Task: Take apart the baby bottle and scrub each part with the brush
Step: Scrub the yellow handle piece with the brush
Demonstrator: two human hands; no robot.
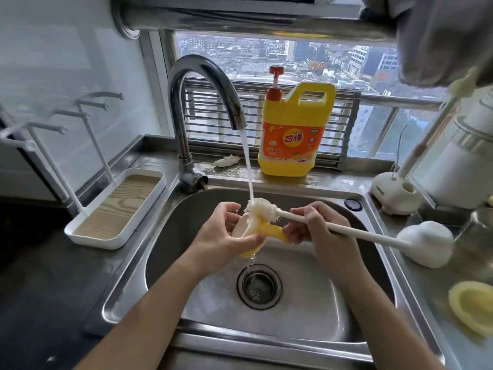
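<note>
Scrubbing yellow plastic bottle handle-collar point(274, 233) under the running tap, over steel sink point(170, 231).
Left grip point(224, 236) clasps the collar, tilted into the stream for rinsing; right grip point(317, 225) pinches long white silicone brush point(354, 232), head pressed onto it.

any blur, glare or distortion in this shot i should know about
Head view: window daylight glints on the faucet; wide-angle bending curves the sink rim; the yellow piece at the right edge is smeared; the brush and bottle part at centre are sharp.
</note>
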